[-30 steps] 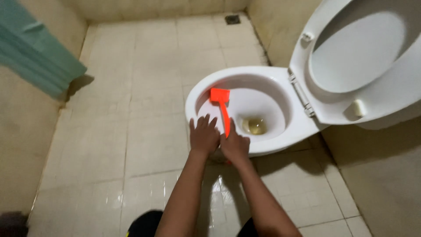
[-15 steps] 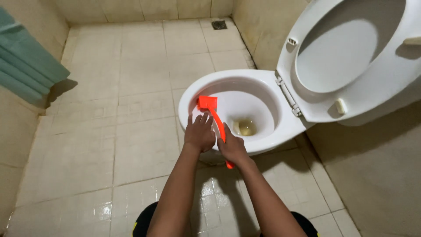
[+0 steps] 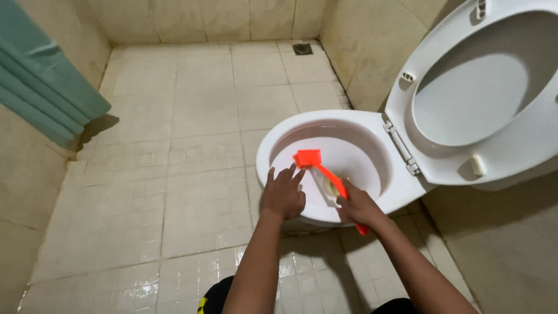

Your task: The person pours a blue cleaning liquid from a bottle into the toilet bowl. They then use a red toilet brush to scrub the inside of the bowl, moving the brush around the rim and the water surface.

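Observation:
A white toilet bowl [image 3: 325, 119] stands in front of me with its seat and lid [image 3: 465, 93] raised. My right hand [image 3: 357, 206] grips the handle of an orange toilet brush [image 3: 317, 166], whose flat head rests against the inner left wall of the bowl. My left hand [image 3: 283, 192] lies flat on the bowl's near rim, fingers spread, just left of the brush head. Some yellowish water shows at the bowl's bottom, partly hidden by the brush handle.
Cream floor tiles [image 3: 192, 174] are wet and shiny near my legs. A green curtain [image 3: 43, 87] hangs at the left wall. A floor drain [image 3: 302, 49] sits in the far corner. Tiled walls close in on the right.
The brush head has shifted slightly along the bowl's left inner wall. My left fingers have spread on the rim. The view has moved, putting the bowl further right.

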